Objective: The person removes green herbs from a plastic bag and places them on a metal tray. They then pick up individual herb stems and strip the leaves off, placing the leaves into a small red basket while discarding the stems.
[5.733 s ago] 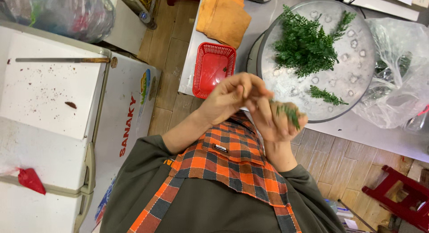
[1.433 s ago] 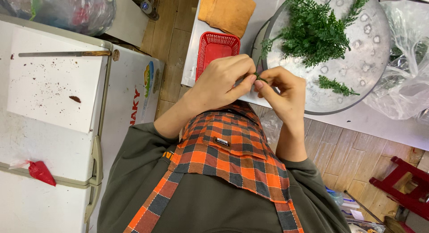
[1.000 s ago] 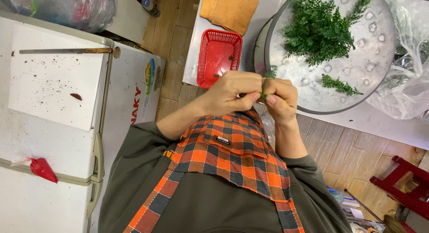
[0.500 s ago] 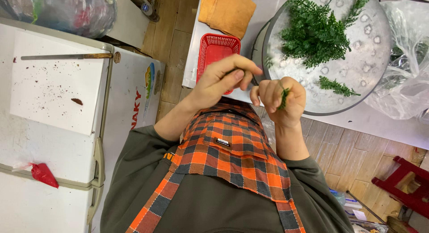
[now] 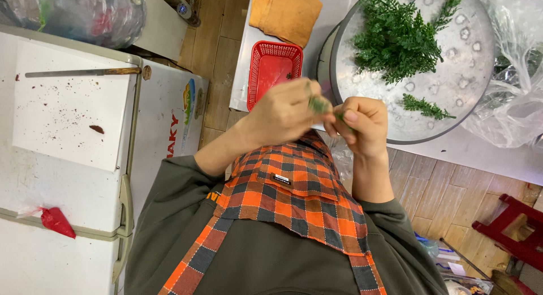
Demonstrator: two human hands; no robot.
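Far left: white chest freezer point(image 5: 68, 176), long knife point(image 5: 85, 72) lying on its lid, blade running left-right, handle end to the right; small red bag point(image 5: 56, 221) at the freezer's lower edge; clear plastic bag point(image 5: 85, 12) of stuff at top left. Moving right: red plastic basket point(image 5: 273, 74) on the table point(image 5: 498, 153) edge, a green scrap inside it, orange cloth point(image 5: 285, 12) just above it. Center: left hand point(image 5: 283, 113) raised above the plaid apron point(image 5: 294, 187), fingers curled closed, pinching one end of a small green herb sprig point(image 5: 321, 106). Sprig is blurred, short, long axis roughly left-right, spanning between both hands just in front of the basket and tray rim, held in the air, not touching the table. Right hand point(image 5: 362, 125) just beside, fingers closed on the sprig's other end, thumb on top. Hands near-touching at the fingertips and covering most of the sprig, so tip direction cannot be told. Right of hands: round metal tray point(image 5: 469, 91) on the table, pile of green herbs point(image 5: 396, 40) in its upper half, one loose sprig point(image 5: 424, 106) lying lower, pointing right. Further right: crumpled clear bag point(image 5: 517, 74) with greens, against the tray rim. Bottom right: red stool point(image 5: 512, 233) on the wooden floor point(image 5: 447, 187).
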